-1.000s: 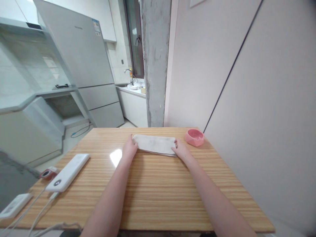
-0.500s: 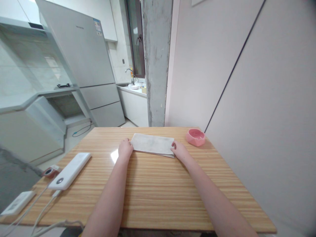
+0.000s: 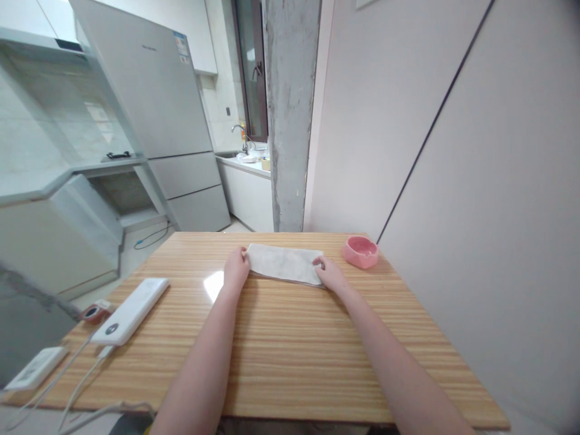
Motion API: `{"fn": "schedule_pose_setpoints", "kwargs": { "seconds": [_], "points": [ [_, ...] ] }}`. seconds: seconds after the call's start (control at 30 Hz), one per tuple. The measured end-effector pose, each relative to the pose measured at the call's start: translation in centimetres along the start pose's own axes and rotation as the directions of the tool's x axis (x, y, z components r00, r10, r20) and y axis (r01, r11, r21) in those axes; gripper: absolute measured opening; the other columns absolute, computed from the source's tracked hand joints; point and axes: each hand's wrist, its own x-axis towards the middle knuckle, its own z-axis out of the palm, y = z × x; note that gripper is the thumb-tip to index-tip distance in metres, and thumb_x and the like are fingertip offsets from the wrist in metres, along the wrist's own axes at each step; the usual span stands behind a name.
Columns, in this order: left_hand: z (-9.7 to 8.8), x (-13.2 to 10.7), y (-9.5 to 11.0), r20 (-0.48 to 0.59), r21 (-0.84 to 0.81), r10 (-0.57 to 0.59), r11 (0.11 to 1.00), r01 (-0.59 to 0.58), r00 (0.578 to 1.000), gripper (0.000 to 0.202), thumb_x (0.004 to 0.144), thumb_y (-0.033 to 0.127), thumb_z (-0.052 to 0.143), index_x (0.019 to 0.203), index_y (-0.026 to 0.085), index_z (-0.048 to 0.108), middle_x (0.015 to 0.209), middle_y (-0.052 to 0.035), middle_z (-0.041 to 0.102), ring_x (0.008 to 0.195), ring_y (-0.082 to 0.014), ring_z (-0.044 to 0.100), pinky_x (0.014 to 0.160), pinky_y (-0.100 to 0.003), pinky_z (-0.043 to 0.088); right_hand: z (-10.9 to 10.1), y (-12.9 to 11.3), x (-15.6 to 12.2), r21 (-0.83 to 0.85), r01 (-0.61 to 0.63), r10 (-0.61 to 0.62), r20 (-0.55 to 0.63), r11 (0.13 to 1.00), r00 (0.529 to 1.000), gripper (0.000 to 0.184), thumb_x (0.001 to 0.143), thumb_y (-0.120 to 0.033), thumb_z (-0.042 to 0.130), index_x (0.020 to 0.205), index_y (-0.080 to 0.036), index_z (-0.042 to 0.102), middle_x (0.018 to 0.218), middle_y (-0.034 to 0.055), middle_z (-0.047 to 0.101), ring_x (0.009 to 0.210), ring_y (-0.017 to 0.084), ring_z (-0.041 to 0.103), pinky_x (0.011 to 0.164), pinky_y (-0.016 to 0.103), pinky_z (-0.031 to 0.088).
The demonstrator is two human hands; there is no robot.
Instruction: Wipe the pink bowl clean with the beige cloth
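Observation:
A pale grey folded cloth (image 3: 284,264) lies as a long strip near the far side of the wooden table (image 3: 290,350). My left hand (image 3: 236,269) is closed at the strip's left end, with the fingertips on its edge. At the opposite end, my right hand (image 3: 330,273) pinches the cloth between thumb and curled fingers. A darker lower layer peeks out along the near edge of the fold.
Right of the cloth sits a pink faceted bowl (image 3: 360,251), close to the wall (image 3: 430,254). A white power bank (image 3: 131,311) with cables, a small reddish-brown object (image 3: 94,312) and a white block (image 3: 37,367) lie on the left.
My left hand has shifted slightly right and up along the cloth's end. The cloth's near edge sits more evenly over its lower layer at the right. The camera view has shifted a little.

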Motion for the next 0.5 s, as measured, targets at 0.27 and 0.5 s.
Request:
{"fn": "schedule_pose_setpoints", "kwargs": {
  "seconds": [0.27, 0.5],
  "points": [
    [0.7, 0.1, -0.2, 0.013, 0.072, -0.014, 0.997, 0.013, 1.0, 0.032, 0.086, 0.015, 0.039, 0.114, 0.015, 0.054, 0.109, -0.0125, 0.062, 0.105, -0.0215, 0.057, 0.09, -0.031, 0.043, -0.1, 0.2, -0.2, -0.13, 0.014, -0.017, -0.022, 0.991, 1.0, 0.021, 0.071, -0.006, 0.052, 0.086, -0.016, 0.063, 0.073, 0.0017, 0.058, 0.07, 0.014, 0.052, 0.064, 0.022, 0.035],
    [-0.2, -1.1, 0.8, 0.059, 0.292, -0.161, 0.947, 0.137, 0.985, 0.048, 0.084, 0.048, 0.043, 0.107, 0.009, 0.059, 0.106, -0.0217, 0.064, 0.101, -0.0343, 0.06, 0.081, -0.041, 0.046, 0.2, 1.2, -0.4, -0.267, 0.017, -0.049, -0.115, 0.964, 0.992, 0.034, 0.074, -0.011, 0.052, 0.108, -0.014, 0.058, 0.105, 0.012, 0.059, 0.095, 0.021, 0.055, 0.081, 0.028, 0.039]
  ]
}}
